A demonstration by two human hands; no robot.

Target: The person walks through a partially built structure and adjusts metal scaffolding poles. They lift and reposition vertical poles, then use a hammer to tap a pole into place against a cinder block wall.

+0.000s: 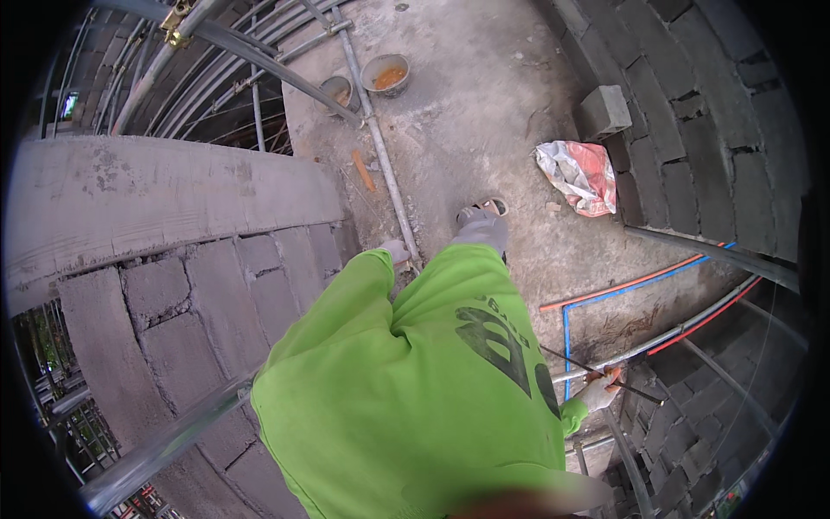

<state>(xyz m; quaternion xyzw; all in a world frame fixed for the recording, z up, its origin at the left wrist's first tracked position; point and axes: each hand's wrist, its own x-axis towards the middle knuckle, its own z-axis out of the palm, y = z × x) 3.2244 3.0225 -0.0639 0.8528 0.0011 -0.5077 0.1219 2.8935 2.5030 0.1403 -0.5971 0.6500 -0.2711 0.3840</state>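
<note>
My right hand [598, 394], in a pale glove with orange at the fingers, is closed round a thin dark rod [641, 394] at the lower right. The rod slants across a grey metal pipe [635, 353] beside that hand. Out past the green sleeve, my left hand [395, 251], pale and perhaps gloved, is at the lower end of a long metal scaffold pipe [380, 151]. Its fingers are mostly hidden, and I cannot tell whether it grips the pipe.
A grey block wall [229, 320] rises on the left, another block wall [683, 112] on the right. On the concrete floor [467, 104] are two buckets [386, 76], a red-and-white sack [579, 177], a loose block [604, 112] and orange and blue pipes [566, 333]. Scaffold tubes [281, 69] cross the upper left.
</note>
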